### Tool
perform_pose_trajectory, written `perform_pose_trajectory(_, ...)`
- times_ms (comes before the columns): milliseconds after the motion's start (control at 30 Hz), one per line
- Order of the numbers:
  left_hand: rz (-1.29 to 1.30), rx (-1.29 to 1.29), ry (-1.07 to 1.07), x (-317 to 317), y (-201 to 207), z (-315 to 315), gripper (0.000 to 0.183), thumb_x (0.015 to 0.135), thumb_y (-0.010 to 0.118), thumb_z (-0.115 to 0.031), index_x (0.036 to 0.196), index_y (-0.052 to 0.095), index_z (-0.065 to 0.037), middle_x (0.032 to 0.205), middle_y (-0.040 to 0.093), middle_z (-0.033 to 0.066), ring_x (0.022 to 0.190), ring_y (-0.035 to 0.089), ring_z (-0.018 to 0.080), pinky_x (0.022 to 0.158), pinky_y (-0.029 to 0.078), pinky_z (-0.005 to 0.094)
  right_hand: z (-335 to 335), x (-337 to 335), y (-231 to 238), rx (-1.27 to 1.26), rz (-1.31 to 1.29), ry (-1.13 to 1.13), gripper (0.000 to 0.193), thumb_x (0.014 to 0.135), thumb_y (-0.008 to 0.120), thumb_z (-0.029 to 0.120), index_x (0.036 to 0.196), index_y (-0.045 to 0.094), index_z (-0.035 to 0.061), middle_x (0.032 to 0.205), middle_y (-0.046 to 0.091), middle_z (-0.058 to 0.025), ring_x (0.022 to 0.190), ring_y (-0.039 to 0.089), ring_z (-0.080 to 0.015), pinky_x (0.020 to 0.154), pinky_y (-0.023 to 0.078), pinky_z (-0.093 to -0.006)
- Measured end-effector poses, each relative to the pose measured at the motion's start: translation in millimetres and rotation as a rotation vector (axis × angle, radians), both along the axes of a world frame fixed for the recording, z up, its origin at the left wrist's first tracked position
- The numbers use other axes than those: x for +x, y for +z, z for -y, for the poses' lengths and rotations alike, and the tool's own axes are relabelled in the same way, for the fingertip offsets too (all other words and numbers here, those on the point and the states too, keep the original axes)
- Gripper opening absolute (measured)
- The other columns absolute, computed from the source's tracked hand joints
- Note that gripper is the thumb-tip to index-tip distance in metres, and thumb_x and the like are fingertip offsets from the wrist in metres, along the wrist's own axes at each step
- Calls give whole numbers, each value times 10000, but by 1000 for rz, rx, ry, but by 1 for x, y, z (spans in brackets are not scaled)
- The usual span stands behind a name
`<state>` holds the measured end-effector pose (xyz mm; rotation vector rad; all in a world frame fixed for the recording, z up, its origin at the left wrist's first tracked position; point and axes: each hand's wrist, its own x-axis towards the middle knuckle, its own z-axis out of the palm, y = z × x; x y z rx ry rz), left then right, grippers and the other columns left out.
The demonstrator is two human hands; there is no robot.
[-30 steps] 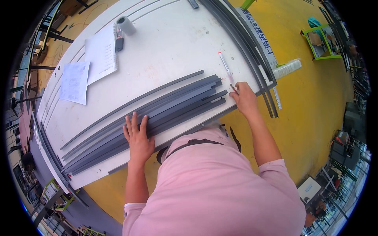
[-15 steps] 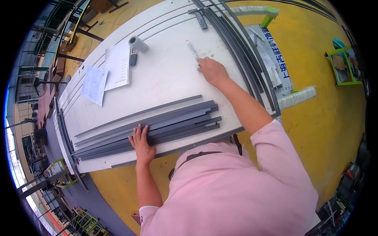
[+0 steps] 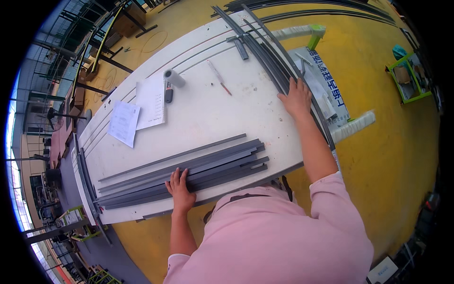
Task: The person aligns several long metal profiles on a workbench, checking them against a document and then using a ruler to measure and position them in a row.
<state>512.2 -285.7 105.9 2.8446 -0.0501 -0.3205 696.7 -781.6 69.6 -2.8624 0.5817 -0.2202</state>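
Several long dark grey strips (image 3: pixel 222 161) lie side by side along the near edge of a white worktable (image 3: pixel 227 118). My left hand (image 3: pixel 180 191) rests on them with its fingers spread. At the table's right edge, a second bundle of long dark bars (image 3: pixel 269 59) runs away from me. My right hand (image 3: pixel 299 98) lies over these bars, fingers stretched forward and thumb apart; what is under the palm is hidden. A slim white pen (image 3: pixel 215 71) lies loose on the tabletop, its reddish-brown end toward me.
Printed sheets (image 3: pixel 124 124) lie at the left beside a grey roll (image 3: pixel 174 78) and a dark-handled tool (image 3: pixel 169 94). A short dark piece (image 3: pixel 241 49) sits near the far bars. Wrapped supports (image 3: pixel 354 127) stick out at the right; a green-framed cart (image 3: pixel 410 78) stands beyond.
My right hand has left the pen and moved right onto the bars at the table edge. The pen now lies free. My left hand stays on the strips; the whole view has shifted slightly.
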Motion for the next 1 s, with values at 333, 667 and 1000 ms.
perform_pose_trajectory(333, 51, -66, -11, -6, 0, -5, 918, 663, 627, 36, 1549, 507, -171, 1659, 373, 149, 1580, 260, 378, 1291, 12, 635, 2, 19, 17, 177, -327, -95, 579, 897, 758, 259, 1375, 588, -22, 1414, 613, -246, 1321, 611, -392, 1084, 515, -519)
perform_pose_trajectory(667, 110, -104, -14, -11, -14, -15, 922, 648, 620, 32, 1542, 513, -168, 1633, 416, 118, 1575, 275, 366, 1292, 12, 622, -5, 34, 13, 119, -384, -194, 475, 926, 641, 181, 1323, 586, -74, 1374, 645, -295, 1241, 682, -417, 1045, 561, -471)
perform_pose_trajectory(1000, 92, -91, -6, -9, -5, -12, 910, 667, 628, 46, 1538, 518, -194, 1621, 428, 99, 1565, 300, 348, 1297, 40, 618, 32, 42, 49, 12, -252, -30, 446, 914, 622, 220, 1283, 603, -30, 1139, 743, -291, 1097, 710, -471, 991, 540, -540)
